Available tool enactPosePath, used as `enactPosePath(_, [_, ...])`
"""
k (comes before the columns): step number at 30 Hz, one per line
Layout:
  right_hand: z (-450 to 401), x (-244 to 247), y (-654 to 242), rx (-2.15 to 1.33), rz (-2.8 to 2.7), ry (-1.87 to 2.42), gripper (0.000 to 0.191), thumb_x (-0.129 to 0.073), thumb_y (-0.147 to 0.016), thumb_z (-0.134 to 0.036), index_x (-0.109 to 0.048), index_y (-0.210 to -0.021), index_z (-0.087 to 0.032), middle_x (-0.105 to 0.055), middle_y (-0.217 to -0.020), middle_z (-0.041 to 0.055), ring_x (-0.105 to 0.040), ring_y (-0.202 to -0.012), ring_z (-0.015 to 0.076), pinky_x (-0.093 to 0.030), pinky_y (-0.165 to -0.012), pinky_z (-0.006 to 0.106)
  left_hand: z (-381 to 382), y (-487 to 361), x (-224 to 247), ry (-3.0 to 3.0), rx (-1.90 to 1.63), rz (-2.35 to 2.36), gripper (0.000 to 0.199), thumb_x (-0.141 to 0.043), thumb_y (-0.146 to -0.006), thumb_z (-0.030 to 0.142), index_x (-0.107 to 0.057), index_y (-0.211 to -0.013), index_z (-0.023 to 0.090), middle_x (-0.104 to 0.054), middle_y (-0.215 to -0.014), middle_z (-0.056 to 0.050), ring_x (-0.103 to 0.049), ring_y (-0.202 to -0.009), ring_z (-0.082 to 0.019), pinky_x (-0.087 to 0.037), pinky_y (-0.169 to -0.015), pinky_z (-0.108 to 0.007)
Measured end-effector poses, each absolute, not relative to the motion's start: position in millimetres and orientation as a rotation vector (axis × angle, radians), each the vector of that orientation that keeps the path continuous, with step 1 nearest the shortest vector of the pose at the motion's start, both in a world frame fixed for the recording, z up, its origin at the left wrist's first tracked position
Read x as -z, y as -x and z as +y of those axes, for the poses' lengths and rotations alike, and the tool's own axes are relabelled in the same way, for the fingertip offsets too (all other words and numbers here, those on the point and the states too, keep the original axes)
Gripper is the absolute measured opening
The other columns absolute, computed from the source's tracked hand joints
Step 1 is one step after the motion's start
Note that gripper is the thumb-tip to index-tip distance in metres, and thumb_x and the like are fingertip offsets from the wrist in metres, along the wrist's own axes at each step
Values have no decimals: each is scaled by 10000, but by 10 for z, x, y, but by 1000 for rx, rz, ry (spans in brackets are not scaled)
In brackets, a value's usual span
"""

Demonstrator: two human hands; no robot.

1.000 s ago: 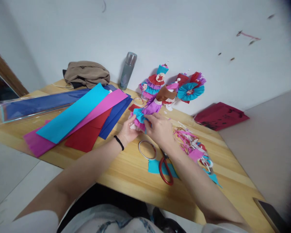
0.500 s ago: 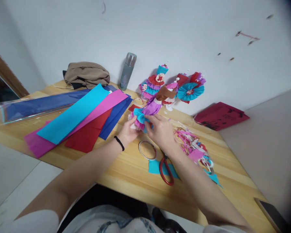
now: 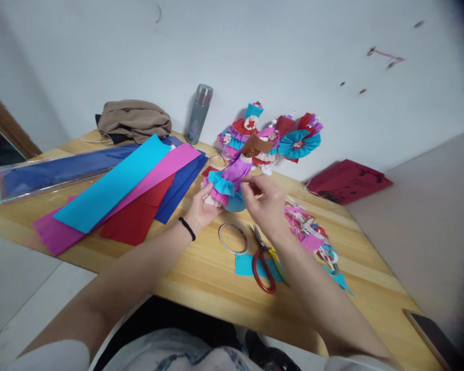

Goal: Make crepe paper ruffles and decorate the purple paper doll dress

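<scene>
right hand [image 3: 266,203] farther out, dress [image 3: 236,171] in left [image 3: 201,208]

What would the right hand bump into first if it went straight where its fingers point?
Probably the ruffled skirt in the left hand; the fingertips of the right hand look right beside it, though depth is hard to judge.

Grey cylindrical bottle [image 3: 200,116] with shiny cap, standing near the pale wall [image 3: 232,46]. Crumpled brown cloth [image 3: 135,121], left of the bottle. Flat dark-red bag [image 3: 350,182], black-printed, beside the wall. Dark, flat rectangular device [image 3: 432,337], partly in shadow, far right.
</scene>
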State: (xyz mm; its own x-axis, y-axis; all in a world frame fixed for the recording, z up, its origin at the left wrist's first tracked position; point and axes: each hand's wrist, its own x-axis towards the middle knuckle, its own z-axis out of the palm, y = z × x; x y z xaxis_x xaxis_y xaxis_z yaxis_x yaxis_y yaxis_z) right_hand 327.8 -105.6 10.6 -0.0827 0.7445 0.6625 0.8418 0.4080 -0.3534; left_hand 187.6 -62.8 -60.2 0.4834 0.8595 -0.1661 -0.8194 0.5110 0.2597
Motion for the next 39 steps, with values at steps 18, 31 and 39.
enactPosePath(18, [-212, -317, -3304, -258, -1458, 1435, 304, -763, -695, -436, -696, -836, -175, -694, -737, 49, -621, -687, 216, -479, -650, 359, -619, -1913, 674, -236, -1081, 341, 312, -708, -704, 62, -644, -974, 204, -741, -868, -19, -680, -744, -165, -507, -686, -308])
enactPosePath(31, [-195, -256, -3300, -203, -1349, 1353, 289, -778, -717, -415, -722, -870, -176, -758, -850, 99, -715, -818, 285, -554, -756, 431, -546, -1920, 731, -254, -1139, 370, 208, -708, -647, 23, -587, -713, 179, -643, -623, 33, -590, -570, -101, -466, -647, -254])
enactPosePath(39, [-211, -266, -3271, -127, -1330, 1455, 284, -805, -700, -426, -683, -774, -181, -664, -677, 54, -615, -649, 235, -529, -679, 426, -524, -1919, 781, -211, -1121, 394, 296, -723, -613, -1, -585, -784, 198, -622, -605, 51, -583, -578, -101, -432, -659, -264])
